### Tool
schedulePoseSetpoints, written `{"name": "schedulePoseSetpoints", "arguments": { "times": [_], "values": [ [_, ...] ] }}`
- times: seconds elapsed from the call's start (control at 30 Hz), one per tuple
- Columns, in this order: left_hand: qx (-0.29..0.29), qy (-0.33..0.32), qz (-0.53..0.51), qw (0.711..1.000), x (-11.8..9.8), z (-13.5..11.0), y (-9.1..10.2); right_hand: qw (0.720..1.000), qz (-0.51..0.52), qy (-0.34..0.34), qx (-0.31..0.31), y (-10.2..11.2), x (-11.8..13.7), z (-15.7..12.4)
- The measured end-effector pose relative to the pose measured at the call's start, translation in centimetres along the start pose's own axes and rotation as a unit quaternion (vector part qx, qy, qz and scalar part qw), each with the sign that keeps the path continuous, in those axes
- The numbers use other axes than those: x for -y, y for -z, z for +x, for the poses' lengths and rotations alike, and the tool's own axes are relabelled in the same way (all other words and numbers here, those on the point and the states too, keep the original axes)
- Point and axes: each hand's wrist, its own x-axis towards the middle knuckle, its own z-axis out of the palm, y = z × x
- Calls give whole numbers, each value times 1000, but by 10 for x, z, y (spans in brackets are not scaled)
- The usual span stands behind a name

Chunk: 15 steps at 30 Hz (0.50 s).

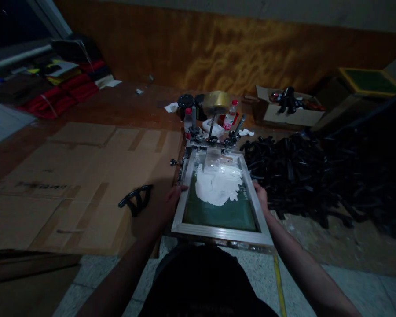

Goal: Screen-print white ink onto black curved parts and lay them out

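A screen printing frame (181, 207) with silver metal sides lies level in front of me. White ink (218, 185) spreads over the upper part of its green mesh (218, 215). A flat, pale squeegee-like block (214, 159) rests at the far end, smeared with ink. My left hand (174, 197) is closed at the frame's left side, one finger reaching to the metal edge. On the opposite side, my right hand (261, 194) curls round the right edge. Both hands' undersides are hidden. The far end of the frame sits in a hinge clamp (211, 141).
A black branched plastic part (136, 200) lies on flattened cardboard (95, 176) at left. Many similar black parts (293, 171) are heaped at right. Behind the clamp stand bottles (230, 115) and a tape roll (215, 100). An open carton (288, 112) sits at back right.
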Motion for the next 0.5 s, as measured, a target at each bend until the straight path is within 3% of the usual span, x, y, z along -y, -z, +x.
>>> {"name": "schedulePoseSetpoints", "arguments": {
  "times": [0.07,0.17,0.27,0.33,0.43,0.5],
  "values": [
    [16,43,7,999,16,-6,-9,999,20,-12,-43,8,8,21],
    [25,76,-5,997,45,-1,-23,994,-15,94,-55,2,54,48],
    [28,72,-10,997,69,11,-35,967,-129,217,42,-18,116,62],
    [38,66,-7,997,77,16,-39,943,-201,228,134,-32,146,63],
    [55,66,-10,996,82,18,-40,904,-273,200,260,-42,160,49],
    [53,66,-17,996,83,18,-40,878,-280,234,312,-40,153,32]
  ]
}}
